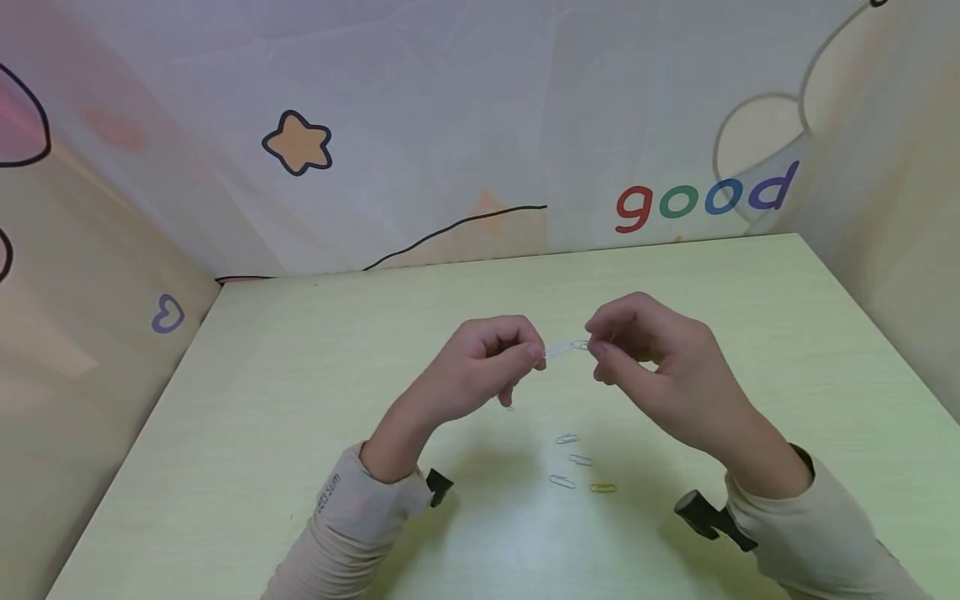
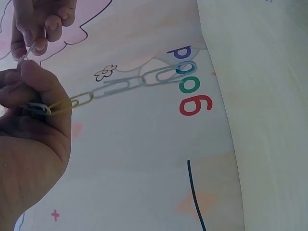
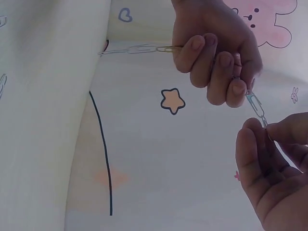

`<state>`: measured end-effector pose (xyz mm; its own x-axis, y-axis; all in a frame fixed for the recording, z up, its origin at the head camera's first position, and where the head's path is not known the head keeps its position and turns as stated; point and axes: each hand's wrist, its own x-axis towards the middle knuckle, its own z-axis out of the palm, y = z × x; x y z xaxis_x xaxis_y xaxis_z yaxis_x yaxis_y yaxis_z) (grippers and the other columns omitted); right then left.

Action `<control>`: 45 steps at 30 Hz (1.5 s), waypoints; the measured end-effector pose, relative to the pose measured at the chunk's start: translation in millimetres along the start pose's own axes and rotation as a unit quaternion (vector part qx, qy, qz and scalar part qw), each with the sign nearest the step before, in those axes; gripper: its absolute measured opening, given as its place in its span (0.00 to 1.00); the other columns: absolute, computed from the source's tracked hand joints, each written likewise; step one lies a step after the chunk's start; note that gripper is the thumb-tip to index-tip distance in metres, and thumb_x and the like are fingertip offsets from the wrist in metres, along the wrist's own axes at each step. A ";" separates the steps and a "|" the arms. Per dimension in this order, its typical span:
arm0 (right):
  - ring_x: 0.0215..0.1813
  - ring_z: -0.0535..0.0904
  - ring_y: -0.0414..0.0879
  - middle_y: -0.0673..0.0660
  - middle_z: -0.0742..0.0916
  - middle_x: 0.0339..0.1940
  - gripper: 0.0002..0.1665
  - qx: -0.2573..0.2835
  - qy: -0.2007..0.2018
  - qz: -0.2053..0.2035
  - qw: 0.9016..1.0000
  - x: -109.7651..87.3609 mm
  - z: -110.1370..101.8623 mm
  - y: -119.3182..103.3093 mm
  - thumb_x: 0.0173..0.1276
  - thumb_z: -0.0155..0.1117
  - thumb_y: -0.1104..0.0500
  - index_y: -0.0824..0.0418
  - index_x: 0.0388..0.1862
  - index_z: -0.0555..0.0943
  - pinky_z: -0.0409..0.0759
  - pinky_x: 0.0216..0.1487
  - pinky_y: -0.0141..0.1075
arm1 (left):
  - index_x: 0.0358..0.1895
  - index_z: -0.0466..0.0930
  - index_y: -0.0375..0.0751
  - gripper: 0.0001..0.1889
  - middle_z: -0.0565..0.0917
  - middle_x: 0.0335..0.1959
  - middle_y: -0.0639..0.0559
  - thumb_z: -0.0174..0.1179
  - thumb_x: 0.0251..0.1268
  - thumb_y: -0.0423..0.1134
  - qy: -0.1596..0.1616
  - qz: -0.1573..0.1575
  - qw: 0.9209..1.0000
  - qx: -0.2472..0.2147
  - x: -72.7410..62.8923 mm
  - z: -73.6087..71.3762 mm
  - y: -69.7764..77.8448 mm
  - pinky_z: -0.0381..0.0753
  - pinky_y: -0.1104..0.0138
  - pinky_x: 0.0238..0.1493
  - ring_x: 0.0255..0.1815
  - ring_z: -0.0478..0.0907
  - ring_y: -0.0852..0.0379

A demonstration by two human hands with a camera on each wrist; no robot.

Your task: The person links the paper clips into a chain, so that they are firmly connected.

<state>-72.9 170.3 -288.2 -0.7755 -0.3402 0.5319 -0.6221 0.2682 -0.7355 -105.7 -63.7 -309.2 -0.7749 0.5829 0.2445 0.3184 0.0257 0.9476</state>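
Note:
My left hand (image 1: 487, 362) pinches one end of a short stretch of linked paper clips (image 1: 561, 348), held above the table. At the other end, my right hand (image 1: 663, 358) pinches a pale clip between thumb and fingertips. From the left palm hangs more of the paper clip chain (image 2: 115, 88), with a yellow clip (image 2: 83, 99) nearest the hand and silver ones below it. In the right wrist view a bluish-white clip (image 3: 255, 103) spans the gap between the two hands. The left fingers partly hide the chain's middle.
On the pale green table (image 1: 300, 433), nearer than the hands, lie several loose paper clips: silver ones, such as the silver clip (image 1: 581, 460), and a yellow loose clip (image 1: 602, 488). Printed cloth walls (image 1: 420, 125) stand at the back and sides.

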 end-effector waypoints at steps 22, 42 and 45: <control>0.30 0.80 0.40 0.52 0.84 0.34 0.17 0.073 -0.032 -0.134 0.988 -2.6 -2.4 -15.2 0.58 0.64 0.81 0.68 0.44 0.80 0.81 0.34 0.29 | 0.36 0.77 0.25 0.11 0.68 0.16 0.42 0.50 0.74 0.30 -0.091 0.066 0.988 -0.109 -0.1 13.7 3.9 0.72 0.64 0.20 0.17 0.64 0.54; 0.32 0.81 0.54 0.55 0.83 0.32 0.03 0.030 -0.203 0.195 0.959 5.6 8.7 52.8 0.72 0.65 0.63 0.58 0.43 0.81 0.83 0.36 0.41 | 0.41 0.80 0.25 0.12 0.67 0.15 0.46 0.54 0.73 0.34 -0.005 0.053 0.995 -0.089 -2.7 3.0 7.9 0.67 0.66 0.19 0.16 0.63 0.53; 0.31 0.80 0.51 0.55 0.83 0.31 0.06 0.003 -0.262 0.216 0.940 4.2 12.7 64.3 0.72 0.65 0.63 0.59 0.46 0.81 0.81 0.34 0.41 | 0.42 0.80 0.25 0.11 0.68 0.15 0.45 0.53 0.72 0.33 -0.003 0.051 0.995 -0.089 -2.1 2.3 8.2 0.67 0.66 0.19 0.16 0.62 0.53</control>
<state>-114.8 174.7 -338.6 -0.7954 -0.5983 -0.0969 -0.2585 0.4795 -0.8386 -100.2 -62.8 -302.5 -0.7404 0.5793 0.3408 0.2930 -0.1782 0.9394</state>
